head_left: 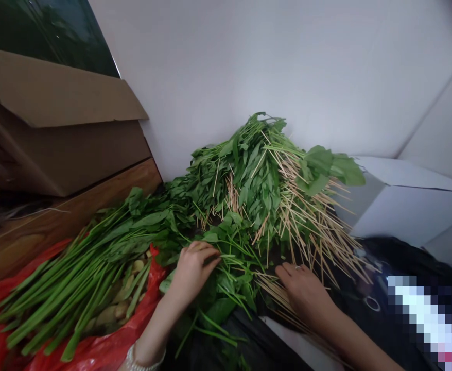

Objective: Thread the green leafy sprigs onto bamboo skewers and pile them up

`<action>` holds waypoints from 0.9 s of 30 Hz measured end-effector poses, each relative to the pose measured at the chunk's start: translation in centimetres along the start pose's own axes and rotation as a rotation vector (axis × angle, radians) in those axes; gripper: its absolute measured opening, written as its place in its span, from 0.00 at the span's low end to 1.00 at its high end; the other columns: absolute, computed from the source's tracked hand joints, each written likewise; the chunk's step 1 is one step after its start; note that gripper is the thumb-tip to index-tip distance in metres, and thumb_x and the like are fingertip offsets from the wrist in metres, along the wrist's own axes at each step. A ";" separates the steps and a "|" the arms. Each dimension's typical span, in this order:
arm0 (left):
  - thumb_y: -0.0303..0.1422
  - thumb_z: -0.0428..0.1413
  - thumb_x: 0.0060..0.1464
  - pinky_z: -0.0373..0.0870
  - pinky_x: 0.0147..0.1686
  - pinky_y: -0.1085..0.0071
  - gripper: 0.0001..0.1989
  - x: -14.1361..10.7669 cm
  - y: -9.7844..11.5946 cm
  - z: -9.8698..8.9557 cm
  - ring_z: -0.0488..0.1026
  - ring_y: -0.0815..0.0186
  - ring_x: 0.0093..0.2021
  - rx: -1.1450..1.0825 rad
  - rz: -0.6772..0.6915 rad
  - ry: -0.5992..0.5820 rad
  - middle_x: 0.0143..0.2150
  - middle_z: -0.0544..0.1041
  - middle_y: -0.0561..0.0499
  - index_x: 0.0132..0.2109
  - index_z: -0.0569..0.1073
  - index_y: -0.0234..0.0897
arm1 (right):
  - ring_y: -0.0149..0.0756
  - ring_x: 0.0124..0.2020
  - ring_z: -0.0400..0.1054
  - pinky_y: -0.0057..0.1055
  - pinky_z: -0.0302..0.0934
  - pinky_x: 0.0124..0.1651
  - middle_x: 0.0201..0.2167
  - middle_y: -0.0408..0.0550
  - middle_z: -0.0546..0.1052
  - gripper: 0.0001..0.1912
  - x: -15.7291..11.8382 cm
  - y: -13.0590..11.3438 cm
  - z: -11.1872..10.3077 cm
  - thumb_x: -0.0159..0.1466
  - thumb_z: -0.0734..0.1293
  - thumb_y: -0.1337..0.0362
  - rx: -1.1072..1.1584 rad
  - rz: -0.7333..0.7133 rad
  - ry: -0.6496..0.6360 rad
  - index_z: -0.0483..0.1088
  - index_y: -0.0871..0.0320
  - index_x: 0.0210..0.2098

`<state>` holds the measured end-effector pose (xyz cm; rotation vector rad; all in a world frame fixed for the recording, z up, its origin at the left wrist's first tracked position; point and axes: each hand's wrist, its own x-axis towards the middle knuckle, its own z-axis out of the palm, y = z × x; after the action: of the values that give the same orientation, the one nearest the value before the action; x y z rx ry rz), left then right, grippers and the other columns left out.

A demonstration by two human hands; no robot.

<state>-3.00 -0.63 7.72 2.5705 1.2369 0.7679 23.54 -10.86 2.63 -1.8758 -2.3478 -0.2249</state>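
Note:
My left hand [195, 269], with a beaded bracelet at the wrist, is closed in a pinch on a green vegetable stem [228, 256]. Below and around it lie loose leafy greens [233, 283]. My right hand [302, 288], wearing a ring, rests over a bundle of bamboo skewers [274, 294]. Its fingers are bent together and the tips point down, so whatever they hold is hidden. Behind both hands rises a heap of skewered leafy greens [260, 180], its bare skewer ends [322, 226] sticking out to the right.
At left, a red plastic bag [110, 350] holds long-stemmed greens [75, 278] and pale brownish pieces [112, 314]. An open cardboard box [94, 149] stands on a wooden surface [29, 242]. A white box [411, 211] sits at right beside dark plastic [407, 257]. A white wall [249, 62] closes off the back.

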 end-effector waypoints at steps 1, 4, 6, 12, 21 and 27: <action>0.32 0.57 0.56 0.69 0.43 0.63 0.06 0.2 0.0 -0.5 0.73 0.59 0.42 -0.076 0.015 0.070 0.38 0.80 0.48 0.39 0.79 0.40 | 0.40 0.32 0.66 0.35 0.55 0.39 0.33 0.50 0.73 0.17 -0.3 0.2 -0.2 0.53 0.59 0.82 0.002 0.006 -0.001 0.69 0.59 0.36; 0.33 0.55 0.58 0.70 0.42 0.65 0.08 0.8 0.6 -2.1 0.74 0.62 0.40 -0.281 0.018 0.296 0.37 0.80 0.47 0.41 0.78 0.39 | 0.40 0.35 0.66 0.35 0.57 0.40 0.36 0.51 0.72 0.20 -0.9 0.8 -0.3 0.52 0.57 0.83 0.075 0.008 0.016 0.68 0.60 0.40; 0.33 0.54 0.59 0.71 0.41 0.66 0.09 1.0 1.6 -2.7 0.74 0.63 0.39 -0.338 0.001 0.408 0.37 0.79 0.47 0.42 0.78 0.38 | 0.40 0.37 0.66 0.34 0.58 0.42 0.37 0.51 0.72 0.21 -0.8 0.8 -0.1 0.54 0.57 0.83 0.153 -0.004 0.034 0.68 0.60 0.41; 0.31 0.52 0.61 0.71 0.42 0.69 0.11 -0.4 5.1 -0.7 0.74 0.64 0.40 -0.264 0.213 0.166 0.39 0.78 0.48 0.47 0.76 0.40 | 0.35 0.37 0.66 0.29 0.59 0.41 0.37 0.48 0.71 0.14 1.5 -2.4 -0.4 0.61 0.58 0.78 0.195 -0.033 0.053 0.68 0.57 0.40; 0.29 0.50 0.61 0.71 0.40 0.70 0.13 -1.0 3.8 0.1 0.74 0.64 0.40 -0.339 0.100 0.218 0.40 0.77 0.48 0.51 0.74 0.42 | 0.35 0.28 0.68 0.28 0.55 0.29 0.29 0.47 0.73 0.15 -3.2 -0.3 -2.7 0.56 0.58 0.80 0.096 0.030 0.006 0.69 0.56 0.32; 0.32 0.57 0.56 0.71 0.39 0.69 0.07 -0.6 4.2 -0.6 0.75 0.63 0.37 -0.453 -0.018 0.328 0.35 0.79 0.50 0.41 0.78 0.40 | 0.38 0.29 0.71 0.30 0.60 0.30 0.30 0.46 0.76 0.12 -10.2 5.4 -3.6 0.62 0.59 0.69 0.210 0.216 0.038 0.72 0.49 0.36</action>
<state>-0.84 -3.80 9.58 2.1209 1.0122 1.3326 31.03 -20.16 4.41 -1.9798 -2.0343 0.0078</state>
